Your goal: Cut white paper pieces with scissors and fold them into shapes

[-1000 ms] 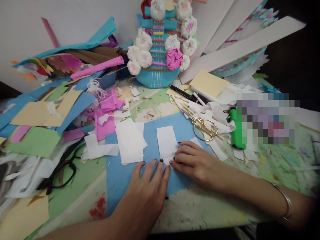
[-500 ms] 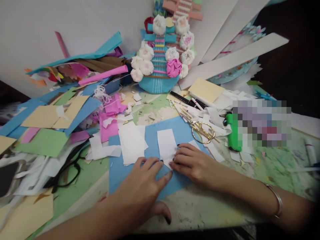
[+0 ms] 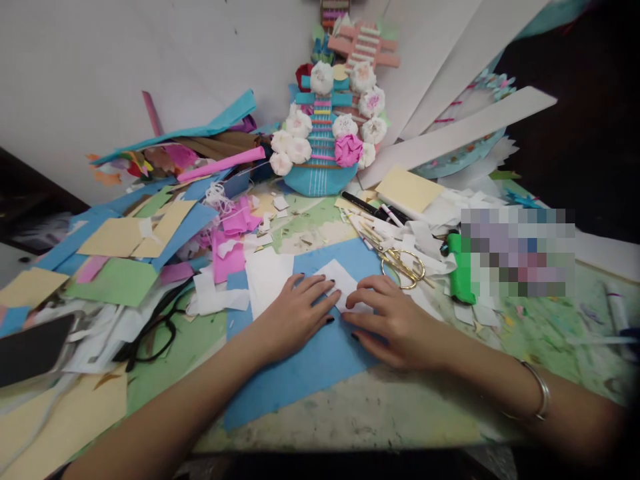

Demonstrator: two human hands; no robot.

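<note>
A small white paper piece (image 3: pixel 336 272) lies tilted on a blue sheet (image 3: pixel 280 387), between my two hands. My left hand (image 3: pixel 295 317) rests flat with its fingers stretched out, the fingertips at the left edge of the small piece. Spread and slightly bent, the fingers of my right hand (image 3: pixel 395 320) reach over its right side and cover part of it. Neither hand grips anything that I can see. Left of the small piece lie larger white paper sheets (image 3: pixel 267 273), partly under my left hand. Gold-handled scissors (image 3: pixel 404 268) sit just beyond my right hand.
A blue paper guitar (image 3: pixel 320 177) with paper flowers stands at the back. Coloured paper scraps (image 3: pixel 113 283), black glasses (image 3: pixel 155 340) and a phone (image 3: pixel 35 350) crowd the left. Black pens (image 3: pixel 363 203), white strips and a green object (image 3: pixel 460 270) lie to the right.
The small white paper has turned from nearly upright to slanted. My left hand has moved forward and lies flatter, its thumb drawn in. My right fingers have spread apart. The view has shifted slightly.
</note>
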